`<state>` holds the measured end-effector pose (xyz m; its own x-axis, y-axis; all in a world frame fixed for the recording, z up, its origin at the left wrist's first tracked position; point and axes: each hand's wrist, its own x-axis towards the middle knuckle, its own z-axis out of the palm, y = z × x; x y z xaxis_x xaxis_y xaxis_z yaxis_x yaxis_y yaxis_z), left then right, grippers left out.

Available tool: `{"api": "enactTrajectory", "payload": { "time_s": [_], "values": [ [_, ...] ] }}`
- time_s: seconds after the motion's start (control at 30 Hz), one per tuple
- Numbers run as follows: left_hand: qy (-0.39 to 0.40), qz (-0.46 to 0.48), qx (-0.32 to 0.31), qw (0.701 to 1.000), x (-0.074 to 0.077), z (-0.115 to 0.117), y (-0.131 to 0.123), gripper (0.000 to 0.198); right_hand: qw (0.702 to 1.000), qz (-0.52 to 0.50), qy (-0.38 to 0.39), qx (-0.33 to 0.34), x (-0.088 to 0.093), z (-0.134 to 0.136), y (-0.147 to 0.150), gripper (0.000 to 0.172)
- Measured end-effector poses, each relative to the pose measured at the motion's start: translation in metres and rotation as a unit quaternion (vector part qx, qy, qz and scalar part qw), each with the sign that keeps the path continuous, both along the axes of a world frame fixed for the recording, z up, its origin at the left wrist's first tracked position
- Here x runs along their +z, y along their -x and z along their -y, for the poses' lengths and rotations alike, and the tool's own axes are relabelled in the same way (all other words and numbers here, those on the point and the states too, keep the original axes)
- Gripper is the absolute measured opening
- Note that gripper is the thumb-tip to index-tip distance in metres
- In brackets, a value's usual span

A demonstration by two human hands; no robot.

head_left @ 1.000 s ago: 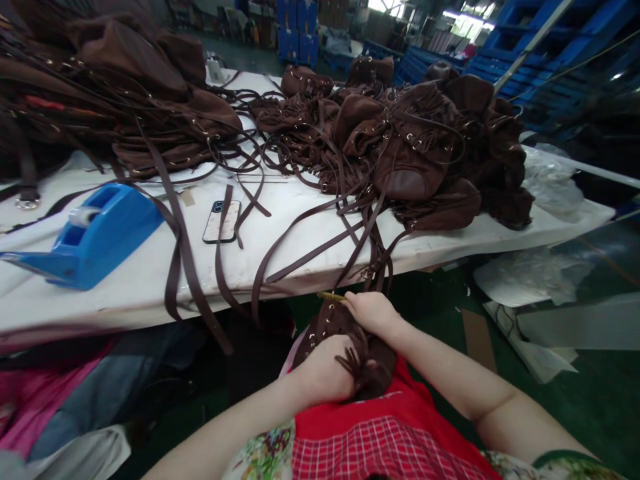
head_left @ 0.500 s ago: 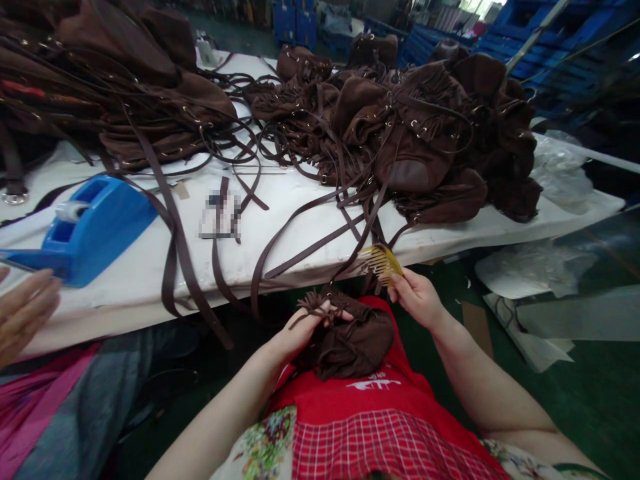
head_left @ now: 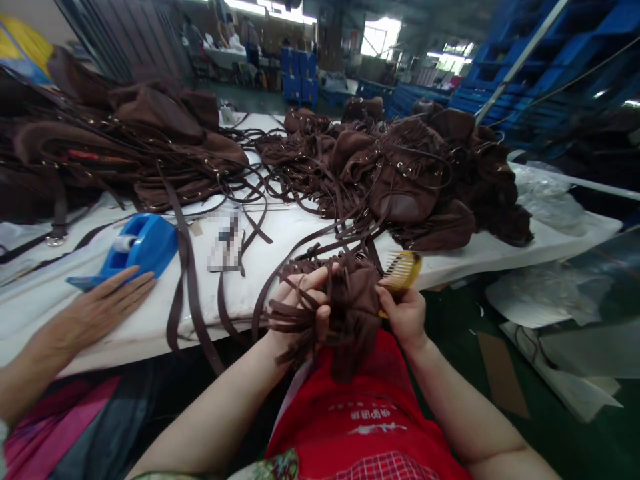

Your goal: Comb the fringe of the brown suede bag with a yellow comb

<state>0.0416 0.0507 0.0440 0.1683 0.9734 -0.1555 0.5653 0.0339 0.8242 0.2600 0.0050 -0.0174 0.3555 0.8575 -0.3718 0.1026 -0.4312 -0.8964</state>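
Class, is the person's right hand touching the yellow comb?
Touching: the head view shows the right hand gripping the yellow comb by its lower part, the rest sticking up.

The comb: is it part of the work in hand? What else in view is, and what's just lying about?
Part of the work:
comb, in the right hand
fringed bag, in the left hand

Apparently just lying about:
cardboard piece
clear plastic
blue pallets
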Motion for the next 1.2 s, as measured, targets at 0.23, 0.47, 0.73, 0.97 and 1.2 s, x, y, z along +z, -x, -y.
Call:
{"api": "enactTrajectory", "payload": {
  "time_s": [0.23, 0.47, 0.73, 0.97, 1.2],
  "values": [
    [0.086, -0.006, 0.048, 0.995, -0.077, -0.027, 0.011, 0.026, 0.999, -0.04, 0.028, -0.01, -0.037, -0.023, 0.014, 0.041],
    [0.238, 0.218, 0.286, 0.902, -0.055, -0.011, 0.015, 0.043, 0.995, -0.082, 0.058, -0.015, -0.032, 0.004, 0.01, 0.044],
    [0.006, -0.091, 0.351, 0.932, -0.057, 0.0, 0.061, 0.037, 0.983, -0.138, 0.115, -0.044, -0.035, 0.03, 0.007, 0.043],
    [-0.08, -0.295, 0.024, 0.952, -0.009, 0.011, 0.018, 0.024, 0.955, -0.232, 0.185, -0.027, -0.038, 0.044, 0.014, 0.062],
    [0.043, -0.406, -0.072, 0.91, -0.025, 0.0, -0.04, 0.05, 0.93, -0.29, 0.224, 0.008, -0.036, 0.05, 0.027, 0.046]
  ]
}}
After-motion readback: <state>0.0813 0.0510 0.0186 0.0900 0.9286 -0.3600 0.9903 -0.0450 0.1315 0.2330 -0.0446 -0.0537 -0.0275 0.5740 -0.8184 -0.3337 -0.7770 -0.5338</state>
